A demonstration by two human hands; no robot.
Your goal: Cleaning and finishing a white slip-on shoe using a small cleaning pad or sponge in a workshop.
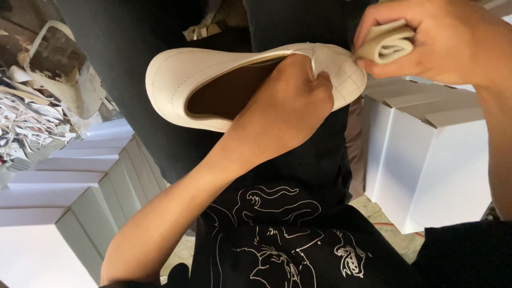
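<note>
Head view, near to far. Left hand (285, 109) closed around white smooth leather slip-on shoe (213, 80) at quilted end, thumb tucked inside brown lining. Shoe held mid-air above lap, sole turned away. Right hand (437, 40) pinched shut on folded cream cloth pad (385, 42), touching shoe's quilted tip. Advisable: firm grip, light even strokes along stitching. Beyond: stacked white cardboard boxes (426, 154) either side, pale offcuts (32, 112) far left.

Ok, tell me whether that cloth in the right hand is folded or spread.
Folded. The cream cloth is rolled into layers, pinched in the right hand.
</note>
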